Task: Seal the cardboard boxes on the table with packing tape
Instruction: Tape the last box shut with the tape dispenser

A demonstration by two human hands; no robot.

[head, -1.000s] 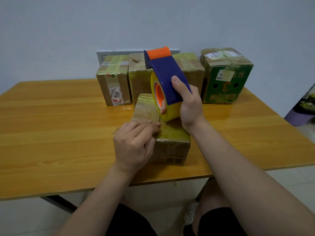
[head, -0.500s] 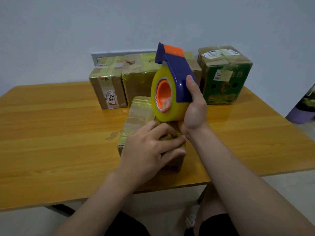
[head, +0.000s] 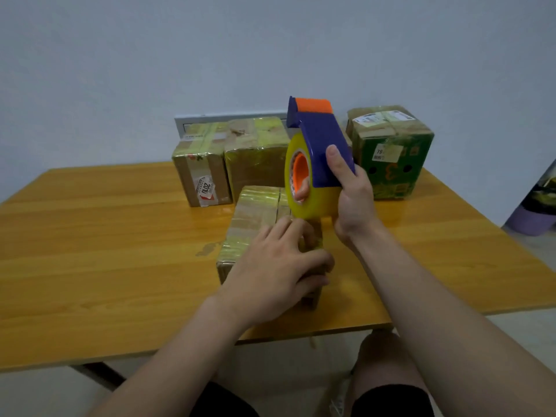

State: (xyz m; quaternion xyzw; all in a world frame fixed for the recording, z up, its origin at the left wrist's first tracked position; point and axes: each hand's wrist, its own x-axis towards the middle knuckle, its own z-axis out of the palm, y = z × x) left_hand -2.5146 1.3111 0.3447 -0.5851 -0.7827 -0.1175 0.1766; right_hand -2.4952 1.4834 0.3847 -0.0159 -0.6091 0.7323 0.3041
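Fingers of your right hand wrap the blue-and-orange tape dispenser, held upright over the far end of the near taped cardboard box at mid wooden table, while your left hand clasps that box's near right end.

A small brown tape-wrapped cardboard box is lying on the wooden bench. A blue-and-orange plastic tape dispenser is being held upright just over it. Three taped cardboard boxes are standing behind.

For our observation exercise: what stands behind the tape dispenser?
Behind the tape dispenser stand the middle box and green box; the dispenser hides the middle box's right part.
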